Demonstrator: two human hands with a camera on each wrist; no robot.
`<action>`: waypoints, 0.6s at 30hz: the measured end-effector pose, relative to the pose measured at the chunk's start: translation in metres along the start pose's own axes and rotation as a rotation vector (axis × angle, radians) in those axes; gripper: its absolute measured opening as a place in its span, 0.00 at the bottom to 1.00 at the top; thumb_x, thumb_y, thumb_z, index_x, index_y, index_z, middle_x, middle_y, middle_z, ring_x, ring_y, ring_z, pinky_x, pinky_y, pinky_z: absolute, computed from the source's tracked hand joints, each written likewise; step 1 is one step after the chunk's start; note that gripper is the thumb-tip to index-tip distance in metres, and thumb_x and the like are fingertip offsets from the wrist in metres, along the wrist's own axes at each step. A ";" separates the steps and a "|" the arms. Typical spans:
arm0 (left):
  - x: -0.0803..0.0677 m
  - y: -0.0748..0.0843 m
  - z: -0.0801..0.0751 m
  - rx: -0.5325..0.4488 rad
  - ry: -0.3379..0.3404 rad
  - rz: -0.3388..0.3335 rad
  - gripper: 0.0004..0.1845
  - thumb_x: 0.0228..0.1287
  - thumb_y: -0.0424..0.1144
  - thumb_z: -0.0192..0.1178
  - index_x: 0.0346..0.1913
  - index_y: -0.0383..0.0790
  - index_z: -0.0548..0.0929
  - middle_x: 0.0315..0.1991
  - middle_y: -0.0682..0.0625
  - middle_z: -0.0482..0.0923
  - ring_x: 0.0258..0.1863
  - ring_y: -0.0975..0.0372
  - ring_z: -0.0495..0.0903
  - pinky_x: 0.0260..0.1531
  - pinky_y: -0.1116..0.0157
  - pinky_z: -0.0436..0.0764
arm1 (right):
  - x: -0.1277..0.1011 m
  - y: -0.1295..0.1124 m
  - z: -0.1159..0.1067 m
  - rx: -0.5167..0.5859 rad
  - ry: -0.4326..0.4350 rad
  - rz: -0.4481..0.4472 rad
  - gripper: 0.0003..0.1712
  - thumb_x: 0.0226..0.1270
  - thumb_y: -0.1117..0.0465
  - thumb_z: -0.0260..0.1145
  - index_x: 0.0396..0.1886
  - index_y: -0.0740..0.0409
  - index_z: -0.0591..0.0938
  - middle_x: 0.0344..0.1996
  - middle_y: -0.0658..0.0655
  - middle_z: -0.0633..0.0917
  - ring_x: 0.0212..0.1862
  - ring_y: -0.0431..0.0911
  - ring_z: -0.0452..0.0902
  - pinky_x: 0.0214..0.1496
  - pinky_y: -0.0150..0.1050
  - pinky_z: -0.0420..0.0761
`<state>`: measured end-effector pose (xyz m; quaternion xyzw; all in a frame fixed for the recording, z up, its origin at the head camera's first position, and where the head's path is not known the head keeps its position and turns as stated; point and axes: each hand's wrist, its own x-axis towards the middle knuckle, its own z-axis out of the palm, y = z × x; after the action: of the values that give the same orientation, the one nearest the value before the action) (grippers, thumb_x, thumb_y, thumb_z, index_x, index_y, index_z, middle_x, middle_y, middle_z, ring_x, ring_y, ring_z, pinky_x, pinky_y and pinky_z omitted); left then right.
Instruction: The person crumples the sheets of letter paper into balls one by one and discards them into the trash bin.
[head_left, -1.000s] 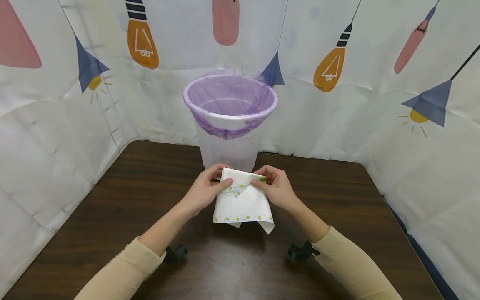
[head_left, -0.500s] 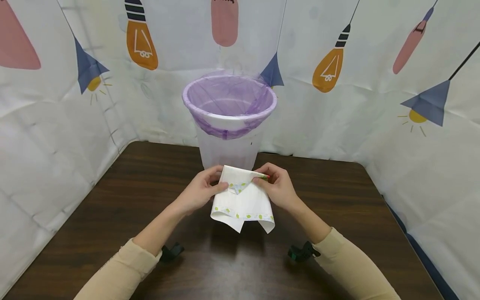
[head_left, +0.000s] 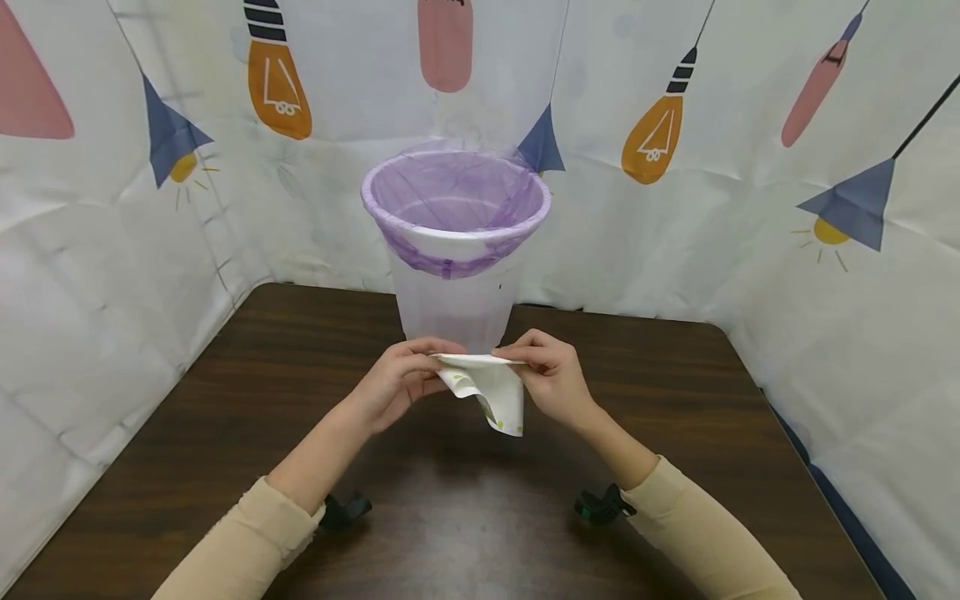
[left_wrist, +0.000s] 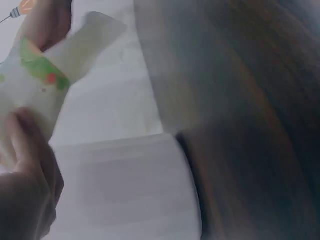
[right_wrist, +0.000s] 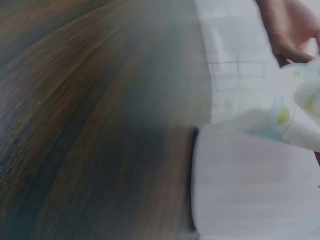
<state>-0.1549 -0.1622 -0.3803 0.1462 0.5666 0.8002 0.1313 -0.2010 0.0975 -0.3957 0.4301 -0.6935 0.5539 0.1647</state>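
Observation:
A white paper napkin (head_left: pixel 501 392) with a printed border of green leaves is held above the table, in front of the bin. Its upper edge stretches between my two hands, and the lower part hangs down in a curl. The left hand (head_left: pixel 396 385) pinches the napkin's left end, and the right hand (head_left: pixel 551 377) pinches its right end. In the left wrist view the napkin (left_wrist: pixel 45 82) shows a green and red print. The right wrist view has the napkin (right_wrist: pixel 295 117) at its right edge, with the left hand (right_wrist: pixel 292 30) above it.
A translucent white trash bin (head_left: pixel 450 312) with a purple liner (head_left: pixel 457 268) folded over its rim stands directly behind the hands. The dark wood table (head_left: pixel 637 400) ends at white printed curtains (head_left: pixel 315 208) at the back and sides.
The napkin has tipped from a nearly face-on view to edge-on, and its lower part has swung and curled. Both hands have rotated with it, still gripping the ends.

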 end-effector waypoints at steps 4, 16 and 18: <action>-0.001 0.004 -0.001 -0.015 -0.005 -0.007 0.16 0.79 0.34 0.49 0.55 0.28 0.84 0.55 0.40 0.80 0.51 0.53 0.82 0.58 0.57 0.80 | 0.000 0.002 0.001 -0.152 0.024 -0.155 0.21 0.61 0.86 0.62 0.40 0.62 0.92 0.36 0.57 0.84 0.28 0.45 0.75 0.26 0.31 0.67; 0.004 0.002 0.007 0.071 0.230 -0.097 0.32 0.65 0.21 0.66 0.71 0.25 0.69 0.52 0.42 0.84 0.44 0.59 0.85 0.44 0.66 0.84 | -0.001 0.002 0.001 -0.073 -0.065 -0.105 0.28 0.54 0.87 0.56 0.44 0.62 0.90 0.46 0.60 0.84 0.42 0.51 0.81 0.32 0.30 0.75; 0.004 0.001 0.007 0.066 0.242 -0.085 0.32 0.65 0.20 0.66 0.71 0.25 0.69 0.52 0.42 0.84 0.43 0.59 0.85 0.42 0.67 0.84 | -0.004 0.002 0.000 0.042 -0.128 -0.006 0.27 0.57 0.88 0.59 0.50 0.65 0.88 0.51 0.62 0.83 0.50 0.53 0.81 0.43 0.33 0.83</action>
<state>-0.1557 -0.1548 -0.3770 0.0289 0.6099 0.7868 0.0909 -0.1999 0.0996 -0.3994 0.4701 -0.6895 0.5393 0.1127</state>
